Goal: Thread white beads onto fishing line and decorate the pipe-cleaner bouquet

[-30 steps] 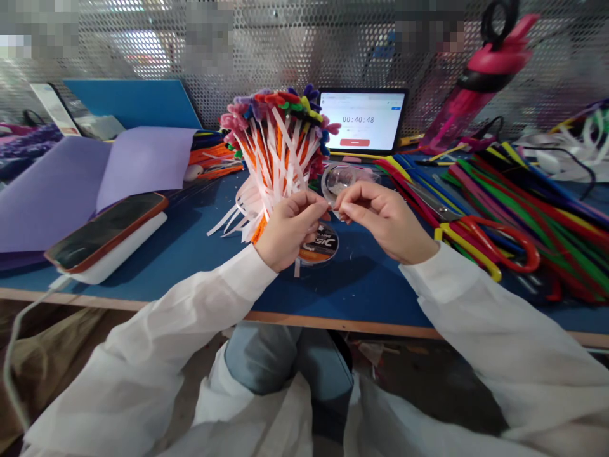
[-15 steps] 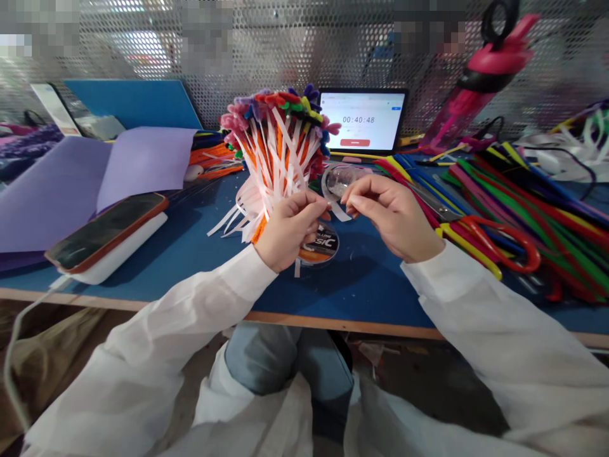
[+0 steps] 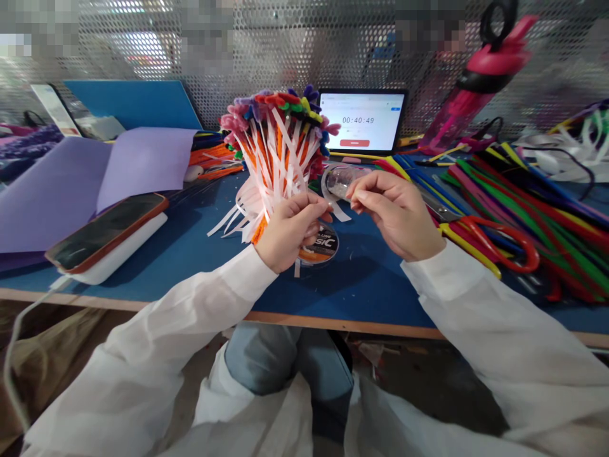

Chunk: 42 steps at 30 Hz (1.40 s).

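Observation:
My left hand (image 3: 295,228) is closed in a pinch in front of a bundle of fuzzy flowers (image 3: 280,139) with orange stems and white ribbons. My right hand (image 3: 397,212) is pinched too, a short way to the right. Whatever lies between the fingertips of either hand is too small to make out. Partly behind my left hand, a round spool with a black and orange label (image 3: 321,247) lies on the blue table. Near my right fingertips is a small clear container (image 3: 340,181), with a white ribbon strip curving beside it.
Purple sheets (image 3: 143,158) and a phone (image 3: 109,231) on a white block lie left. A tablet (image 3: 359,120) showing a timer stands behind. Right are red-handled scissors (image 3: 504,244), colourful pipe cleaners (image 3: 533,216) and a pink bottle (image 3: 476,89).
My right hand has moved slightly to the right, away from my left hand. The left hand has barely moved. The timer has advanced by one second.

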### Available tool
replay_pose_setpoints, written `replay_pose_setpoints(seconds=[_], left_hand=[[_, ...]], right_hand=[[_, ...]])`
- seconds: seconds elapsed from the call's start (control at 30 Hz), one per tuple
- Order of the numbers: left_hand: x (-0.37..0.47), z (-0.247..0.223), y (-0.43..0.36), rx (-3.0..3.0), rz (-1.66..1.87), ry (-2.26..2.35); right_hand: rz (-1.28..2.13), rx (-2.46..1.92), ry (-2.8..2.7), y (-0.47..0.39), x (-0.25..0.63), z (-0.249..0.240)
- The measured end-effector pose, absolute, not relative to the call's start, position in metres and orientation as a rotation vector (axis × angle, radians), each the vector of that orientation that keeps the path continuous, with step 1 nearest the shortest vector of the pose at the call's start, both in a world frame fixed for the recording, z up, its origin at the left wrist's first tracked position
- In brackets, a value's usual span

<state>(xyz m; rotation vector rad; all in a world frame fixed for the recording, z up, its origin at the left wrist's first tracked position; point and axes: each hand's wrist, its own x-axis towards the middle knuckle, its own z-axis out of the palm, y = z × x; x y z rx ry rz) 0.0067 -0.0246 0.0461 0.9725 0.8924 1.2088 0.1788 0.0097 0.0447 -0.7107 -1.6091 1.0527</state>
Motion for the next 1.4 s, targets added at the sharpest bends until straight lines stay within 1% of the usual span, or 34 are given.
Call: replay_pose_setpoints(seconds=[0.3,0.67,1.2,1.4], left_hand=[[0.002,0.04,-0.021,0.994,1.096,0.813],[0.005,0.036,-0.022,1.184,1.131,0.883],[0.004,0.038,-0.024,1.091,1.123,0.899],[0.003,0.037,-0.024,1.129,1.156,0.896]], right_hand=[[1.065,-0.664,-1.645,0.008,0.179,0.044],[1.086,-0.659,-1.633,0.009,0.178,0.044],[1.383,-0.701,-1.393,0.007,0.176,0.046],[1.413,-0.72,-1.373,0.007,0.175,0.048]])
